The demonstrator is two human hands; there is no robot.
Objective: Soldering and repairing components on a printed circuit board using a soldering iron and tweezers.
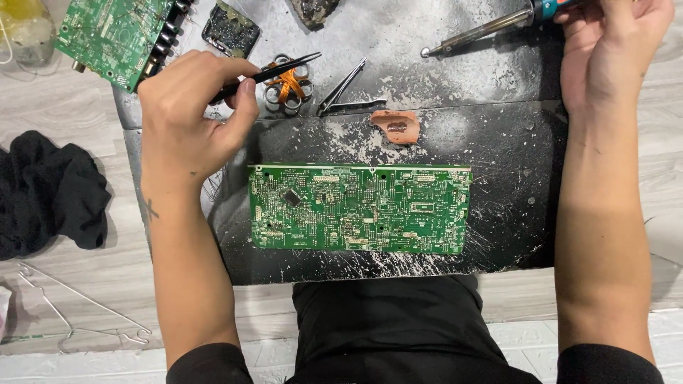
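Note:
A long green circuit board (359,208) lies flat on a scorched black work mat (498,163) in front of me. My left hand (188,117) hovers above the board's upper left corner and pinches black tweezers (281,69), tips pointing right. My right hand (612,50) is at the top right and grips the teal handle of a soldering iron (477,34), whose metal tip points left over the mat. Both hands are off the board.
A second green board (114,35) lies at top left, beside a small dark module (231,30). A copper-wound coil (288,85), silver tweezers (341,89) and a brown scrap (395,126) sit above the board. Black cloth (50,192) and wire hangers (78,316) lie at left.

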